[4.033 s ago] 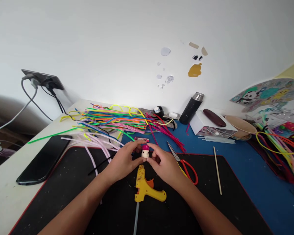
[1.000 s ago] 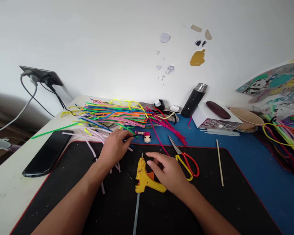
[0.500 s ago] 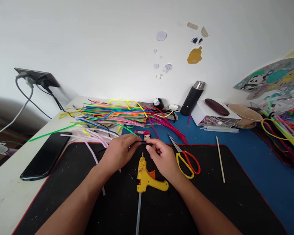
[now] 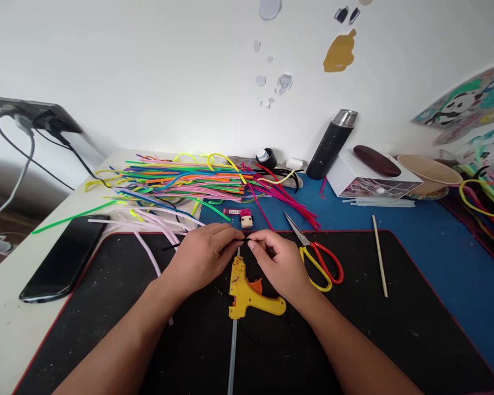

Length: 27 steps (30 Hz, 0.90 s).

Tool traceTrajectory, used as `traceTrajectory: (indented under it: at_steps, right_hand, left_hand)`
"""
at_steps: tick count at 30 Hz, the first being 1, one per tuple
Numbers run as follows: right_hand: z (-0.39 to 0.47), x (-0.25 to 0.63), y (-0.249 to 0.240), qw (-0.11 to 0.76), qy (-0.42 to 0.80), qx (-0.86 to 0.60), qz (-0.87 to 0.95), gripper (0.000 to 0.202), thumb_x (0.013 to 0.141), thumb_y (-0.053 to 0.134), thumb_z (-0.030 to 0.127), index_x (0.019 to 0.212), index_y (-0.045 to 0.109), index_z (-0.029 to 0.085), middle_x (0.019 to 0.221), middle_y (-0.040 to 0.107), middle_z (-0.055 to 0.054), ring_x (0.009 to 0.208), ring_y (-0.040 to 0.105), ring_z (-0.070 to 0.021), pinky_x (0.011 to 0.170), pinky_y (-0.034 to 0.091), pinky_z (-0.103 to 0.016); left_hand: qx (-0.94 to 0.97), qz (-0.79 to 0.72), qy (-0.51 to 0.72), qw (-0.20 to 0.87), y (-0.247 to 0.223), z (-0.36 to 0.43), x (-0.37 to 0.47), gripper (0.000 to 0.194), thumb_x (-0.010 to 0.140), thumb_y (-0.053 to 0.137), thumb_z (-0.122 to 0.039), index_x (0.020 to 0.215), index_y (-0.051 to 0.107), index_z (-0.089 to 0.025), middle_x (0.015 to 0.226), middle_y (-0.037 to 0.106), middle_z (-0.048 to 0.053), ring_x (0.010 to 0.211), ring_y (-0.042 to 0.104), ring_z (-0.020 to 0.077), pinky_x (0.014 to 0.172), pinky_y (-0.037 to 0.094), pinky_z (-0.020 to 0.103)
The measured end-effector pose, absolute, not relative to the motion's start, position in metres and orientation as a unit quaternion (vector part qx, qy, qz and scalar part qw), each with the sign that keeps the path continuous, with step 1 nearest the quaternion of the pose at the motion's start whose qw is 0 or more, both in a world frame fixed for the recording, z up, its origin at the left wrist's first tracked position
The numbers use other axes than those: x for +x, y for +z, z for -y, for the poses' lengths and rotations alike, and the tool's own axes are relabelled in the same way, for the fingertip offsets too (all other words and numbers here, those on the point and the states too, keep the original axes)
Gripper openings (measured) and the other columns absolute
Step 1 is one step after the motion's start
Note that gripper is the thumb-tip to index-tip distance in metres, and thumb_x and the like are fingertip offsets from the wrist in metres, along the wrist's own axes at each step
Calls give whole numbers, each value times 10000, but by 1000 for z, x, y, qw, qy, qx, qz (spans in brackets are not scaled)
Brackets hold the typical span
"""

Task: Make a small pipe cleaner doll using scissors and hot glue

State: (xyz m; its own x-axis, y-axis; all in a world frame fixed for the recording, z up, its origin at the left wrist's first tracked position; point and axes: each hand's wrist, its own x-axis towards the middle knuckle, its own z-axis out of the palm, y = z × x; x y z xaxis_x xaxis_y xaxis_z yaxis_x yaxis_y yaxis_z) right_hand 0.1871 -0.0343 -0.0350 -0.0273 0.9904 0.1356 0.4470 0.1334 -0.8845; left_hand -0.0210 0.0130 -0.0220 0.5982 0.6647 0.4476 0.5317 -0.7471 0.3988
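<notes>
Between both hands runs a thin black pipe cleaner, whose loose end pokes out to the left behind the wrist. My left hand pinches it with thumb and fingertips. Close beside, my right hand pinches the other part, fingers curled. A yellow glue gun lies on the black mat just below the fingertips, its nozzle pointing away and a glue stick in its back. Just beyond the hands sits a small doll-like head with dark hair and a pink top. Scissors with red and yellow handles lie right of my right hand.
A pile of colourful pipe cleaners spreads along the back. A phone lies at the left, a wooden stick at the right. Behind stand a black flask, a white box and a bowl.
The view has tilted downward slightly. My hands have come closer together over the glue gun's nozzle, and the doll-like head now shows more fully beyond them.
</notes>
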Motion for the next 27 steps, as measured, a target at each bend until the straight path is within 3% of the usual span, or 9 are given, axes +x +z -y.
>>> traceTrajectory:
  at_steps: [7,13,27]
  right_hand:
    - [35,190,-35,399,314,-561,654,177,1012,606,291,983,761,210,640,550,53,566,500,-129,565,379,-265]
    - [36,191,-35,394,308,-565,657,175,1016,614,289,989,769,213,636,561,50,556,502,-130,556,375,-267]
    - [37,196,-35,409,344,-572,623,238,1058,604,387,1119,777,234,728,650,11,608,586,-156,571,431,-280]
  left_hand:
    - [885,-334,299,129,-19,-12,-20,136,1081,627,-239,1173,715,-192,1048,826,56,912,789,218,787,563,318]
    - [887,-341,281,130,-19,-11,-20,118,1083,610,-236,1051,719,-203,907,787,30,809,754,196,707,528,296]
    - [879,-351,296,130,-20,-12,-19,146,1086,593,-234,1065,736,-212,927,810,31,830,777,190,732,557,283]
